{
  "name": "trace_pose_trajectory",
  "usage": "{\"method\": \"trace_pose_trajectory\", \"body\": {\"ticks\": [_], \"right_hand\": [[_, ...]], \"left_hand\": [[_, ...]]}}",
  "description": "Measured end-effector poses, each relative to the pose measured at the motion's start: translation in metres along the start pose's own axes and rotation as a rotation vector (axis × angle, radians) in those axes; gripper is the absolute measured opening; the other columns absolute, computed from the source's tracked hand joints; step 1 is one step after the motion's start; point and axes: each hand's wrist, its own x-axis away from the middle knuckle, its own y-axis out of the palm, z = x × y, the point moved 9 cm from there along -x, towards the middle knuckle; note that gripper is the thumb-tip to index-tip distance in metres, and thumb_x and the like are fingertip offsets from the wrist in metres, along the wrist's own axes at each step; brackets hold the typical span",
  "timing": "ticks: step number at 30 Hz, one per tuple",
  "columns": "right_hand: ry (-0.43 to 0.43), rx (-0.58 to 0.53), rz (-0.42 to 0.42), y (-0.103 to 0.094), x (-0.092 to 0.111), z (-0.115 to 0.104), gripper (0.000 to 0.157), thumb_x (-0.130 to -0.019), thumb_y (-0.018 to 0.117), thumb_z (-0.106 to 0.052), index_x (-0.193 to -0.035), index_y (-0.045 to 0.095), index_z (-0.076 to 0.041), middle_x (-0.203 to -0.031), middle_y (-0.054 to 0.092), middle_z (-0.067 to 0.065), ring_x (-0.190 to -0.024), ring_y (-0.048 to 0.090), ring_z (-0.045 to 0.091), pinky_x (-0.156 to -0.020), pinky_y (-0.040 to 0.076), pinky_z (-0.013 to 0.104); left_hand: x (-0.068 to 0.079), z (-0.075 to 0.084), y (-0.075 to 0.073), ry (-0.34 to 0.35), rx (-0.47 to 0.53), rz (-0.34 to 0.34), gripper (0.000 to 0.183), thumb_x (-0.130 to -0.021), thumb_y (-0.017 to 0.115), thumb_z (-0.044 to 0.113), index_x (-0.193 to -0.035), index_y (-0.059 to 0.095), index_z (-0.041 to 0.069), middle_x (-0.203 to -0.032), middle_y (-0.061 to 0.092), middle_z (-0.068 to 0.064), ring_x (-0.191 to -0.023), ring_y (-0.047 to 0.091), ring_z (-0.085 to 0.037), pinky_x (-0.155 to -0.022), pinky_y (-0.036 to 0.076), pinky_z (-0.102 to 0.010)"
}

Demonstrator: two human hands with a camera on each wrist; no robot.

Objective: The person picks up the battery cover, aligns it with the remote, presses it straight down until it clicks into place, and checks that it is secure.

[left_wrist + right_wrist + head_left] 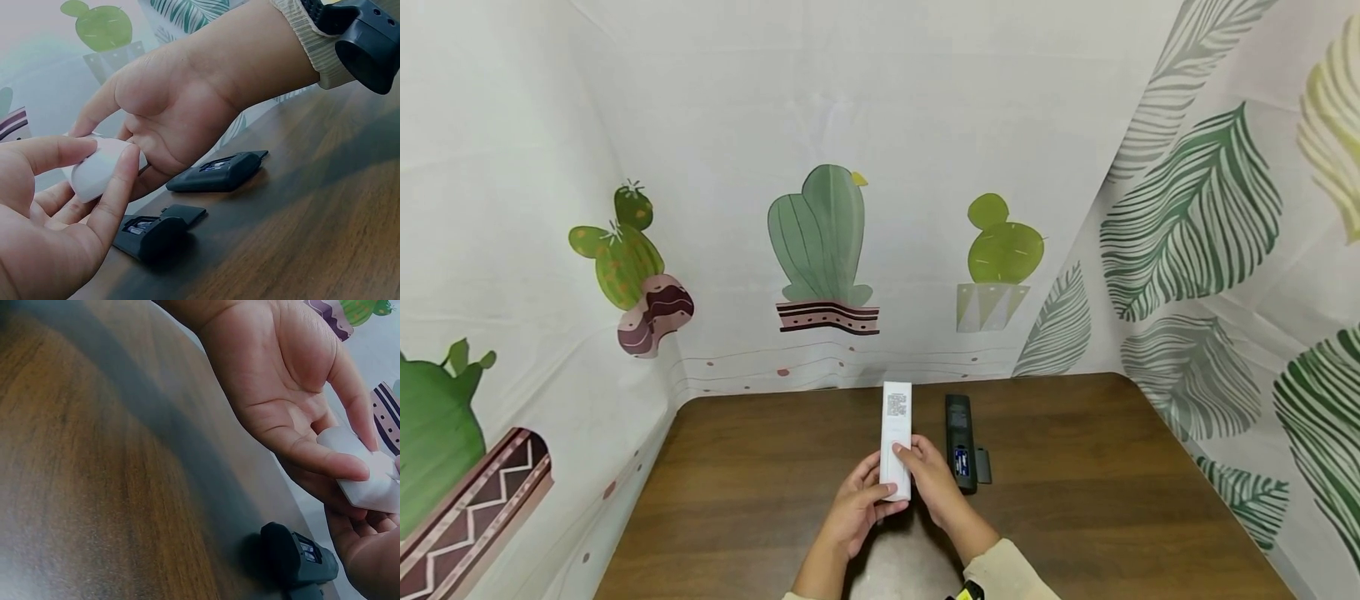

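A white remote control (896, 417) is held back side up, its printed label toward the far end. My left hand (854, 507) grips its near end, the thumb lying over the back. From the right side my right hand (934, 479) holds it too, its thumb pressing on the back panel. In the left wrist view the rounded end of the remote shows between thumb and fingers, above the table. A black remote control (957, 417) lies face down to the right, its battery slot uncovered and batteries (962, 461) showing inside.
A small dark battery cover (983, 466) lies against the black remote's right side. The left wrist view shows two black remotes, a nearer one (153, 240) and another (215, 178). The wooden table (737, 492) ends at a cactus-patterned cloth (730, 250).
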Motion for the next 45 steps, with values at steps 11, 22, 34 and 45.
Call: {"method": "trace_pose_trajectory", "body": {"ticks": [11,22,34,45], "right_hand": [[-0.002,-0.008,-0.007,0.0,0.0006,0.0012,0.047,-0.103,0.056,-0.03,-0.135,0.049,0.003,-0.131,0.064,0.022,-0.104,0.062,0.015,-0.093,0.048,0.027],[-0.003,-0.014,-0.005,0.0003,-0.0003,0.0019,0.047,-0.103,0.056,-0.029,-0.136,0.048,0.004,-0.132,0.064,0.022,-0.104,0.062,0.015,-0.093,0.048,0.028],[-0.001,-0.026,-0.001,-0.0002,-0.0015,0.0013,0.042,-0.102,0.057,-0.027,-0.132,0.052,0.003,-0.124,0.067,0.019,-0.099,0.061,0.014,-0.091,0.047,0.03],[0.005,-0.016,0.007,-0.0022,0.0001,0.0018,0.043,-0.103,0.056,-0.027,-0.133,0.051,0.003,-0.124,0.067,0.019,-0.098,0.061,0.014,-0.089,0.048,0.03]], "left_hand": [[0.0007,-0.0013,-0.0001,-0.004,0.0,0.002,0.072,-0.09,0.06,-0.005,-0.155,0.03,0.001,-0.134,0.06,-0.006,-0.106,0.068,-0.022,-0.086,0.061,-0.037],[0.0027,-0.0001,0.0016,0.003,0.006,-0.002,0.072,-0.09,0.06,-0.004,-0.155,0.029,0.0,-0.132,0.061,-0.005,-0.104,0.068,-0.021,-0.086,0.061,-0.036],[0.0028,0.0006,0.0032,0.002,0.005,0.004,0.069,-0.09,0.059,-0.005,-0.154,0.033,0.002,-0.132,0.062,-0.004,-0.104,0.068,-0.021,-0.086,0.061,-0.036],[0.0018,-0.0018,0.0039,-0.013,0.004,0.01,0.071,-0.089,0.061,-0.005,-0.154,0.033,0.001,-0.132,0.061,-0.005,-0.104,0.068,-0.022,-0.085,0.061,-0.037]]}}
